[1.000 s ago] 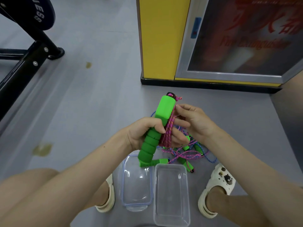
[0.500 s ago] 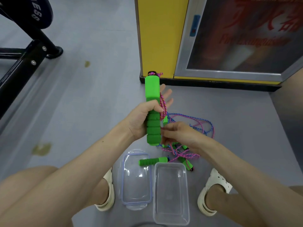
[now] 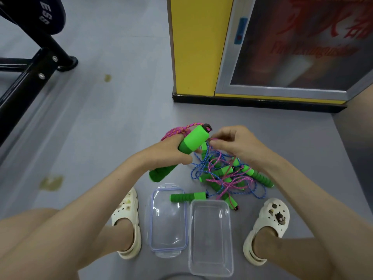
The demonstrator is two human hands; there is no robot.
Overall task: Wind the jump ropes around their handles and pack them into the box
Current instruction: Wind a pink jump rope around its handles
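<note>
My left hand [image 3: 167, 156] grips a green foam jump-rope handle [image 3: 193, 139], tilted up to the right, with pink rope [image 3: 177, 131] looped over the fingers. My right hand [image 3: 236, 144] pinches the pink rope just right of the handle's top end. Below the hands, a tangle of blue and pink ropes with several green handles [image 3: 226, 174] lies on the floor. One loose green handle [image 3: 187, 197] lies next to the clear plastic box [image 3: 211, 267]. The box stands open and holds nothing.
The clear lid [image 3: 168, 248] lies left of the box. My feet in white clogs [image 3: 127, 219] [image 3: 268, 225] flank both. A yellow pillar with a glazed cabinet [image 3: 201, 57] stands ahead. Black gym equipment [image 3: 30, 63] is at far left on the grey floor.
The left hand has lowered and tilted the handle from upright to slanting right. The right hand has moved up from below the handle to its top end, drawing the pink rope.
</note>
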